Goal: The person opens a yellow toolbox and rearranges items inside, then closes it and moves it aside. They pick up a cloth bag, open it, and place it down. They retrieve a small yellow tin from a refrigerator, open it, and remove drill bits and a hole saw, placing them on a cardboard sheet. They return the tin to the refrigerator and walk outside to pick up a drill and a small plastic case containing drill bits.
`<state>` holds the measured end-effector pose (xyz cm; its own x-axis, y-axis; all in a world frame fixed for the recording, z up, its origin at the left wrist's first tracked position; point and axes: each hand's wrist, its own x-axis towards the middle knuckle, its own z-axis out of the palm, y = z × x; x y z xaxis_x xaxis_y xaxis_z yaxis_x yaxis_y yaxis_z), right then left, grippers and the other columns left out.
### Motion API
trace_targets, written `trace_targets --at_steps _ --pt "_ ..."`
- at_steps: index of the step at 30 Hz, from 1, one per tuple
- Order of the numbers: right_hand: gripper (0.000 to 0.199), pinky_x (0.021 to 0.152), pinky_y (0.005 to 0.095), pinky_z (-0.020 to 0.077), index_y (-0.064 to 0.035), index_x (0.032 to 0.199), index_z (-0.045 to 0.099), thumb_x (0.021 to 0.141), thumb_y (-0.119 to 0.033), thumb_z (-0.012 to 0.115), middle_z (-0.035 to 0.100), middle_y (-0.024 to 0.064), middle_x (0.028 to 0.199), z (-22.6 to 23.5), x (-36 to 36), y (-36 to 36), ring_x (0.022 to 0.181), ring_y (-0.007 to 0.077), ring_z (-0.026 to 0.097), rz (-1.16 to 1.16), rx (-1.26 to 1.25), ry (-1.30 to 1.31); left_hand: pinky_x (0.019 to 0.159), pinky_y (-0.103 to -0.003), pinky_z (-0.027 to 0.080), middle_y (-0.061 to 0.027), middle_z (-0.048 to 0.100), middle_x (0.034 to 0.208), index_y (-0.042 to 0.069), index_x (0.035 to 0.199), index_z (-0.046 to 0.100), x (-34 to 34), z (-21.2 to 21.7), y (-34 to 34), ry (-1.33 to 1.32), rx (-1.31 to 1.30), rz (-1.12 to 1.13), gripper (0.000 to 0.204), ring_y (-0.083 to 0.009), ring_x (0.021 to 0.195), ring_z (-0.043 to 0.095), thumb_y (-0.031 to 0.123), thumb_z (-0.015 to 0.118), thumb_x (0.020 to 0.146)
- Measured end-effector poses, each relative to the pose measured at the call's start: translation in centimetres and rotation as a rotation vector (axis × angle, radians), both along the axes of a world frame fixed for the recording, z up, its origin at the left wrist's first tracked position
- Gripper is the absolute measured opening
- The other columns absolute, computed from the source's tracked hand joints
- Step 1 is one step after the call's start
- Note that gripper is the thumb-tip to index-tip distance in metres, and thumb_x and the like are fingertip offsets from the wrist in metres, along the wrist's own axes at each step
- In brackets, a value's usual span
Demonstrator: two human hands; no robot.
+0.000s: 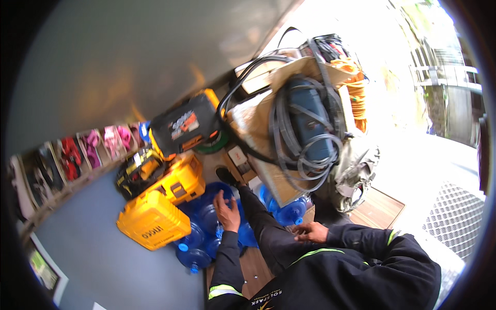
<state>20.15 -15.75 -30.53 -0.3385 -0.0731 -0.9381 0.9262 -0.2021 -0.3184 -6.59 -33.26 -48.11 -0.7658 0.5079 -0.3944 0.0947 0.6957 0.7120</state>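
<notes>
My left hand (pixel 226 212) is raised over the blue water jugs (pixel 196 236), its fingers stretched and apart, holding nothing. Several of these clear blue jugs lie clustered around my leg, some with blue caps. Close to the left hand stand a yellow hard tool case (pixel 155 219) and a second yellow case (pixel 185 178) behind it. My right hand (pixel 311 232) hangs by my thigh, fingers loosely bent and apart, with nothing visible in it. Ahead of it, a cardboard box (pixel 287 199) carries a dark blue object (pixel 310 119) and coiled grey tubing (pixel 281 137).
A black and orange case (pixel 186 124) and a black-yellow tool bag (pixel 137 173) stand at left, beside a shoe rack (pixel 72 181). Orange rope (pixel 356 101) hangs far right of the box. A grey-green bag (pixel 354 173) slumps nearby. Metal mesh (pixel 454 219) lies at right.
</notes>
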Motion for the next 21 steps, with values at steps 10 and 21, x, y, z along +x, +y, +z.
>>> trace_targets --at_steps 10,21 --pt "0.042 0.082 0.0322 0.0591 -0.0021 0.122 0.072 0.096 -0.035 0.077 0.08 0.0089 0.095 4.5 13.7 14.9 0.084 0.0159 0.077 -0.201 0.078 0.347 0.085 -0.044 0.056 -0.025 0.068 0.121 -0.004 0.135 0.061 10.3 3.0 4.1 -0.056 -0.434 -0.13 0.049 -0.0397 0.103 0.067 0.02 0.077 0.095" --pt "0.073 0.097 0.0498 0.0538 0.0009 0.136 0.057 0.09 -0.052 0.077 0.072 0.0253 0.117 -5.2 25.0 25.0 0.11 0.0424 0.069 -0.295 0.42 0.192 0.086 -0.041 0.056 -0.0227 0.058 0.134 0.001 0.141 0.059 25.7 18.9 15.8 0.19 -0.237 0.001 0.047 -0.0306 0.089 0.072 0.023 0.071 0.101"
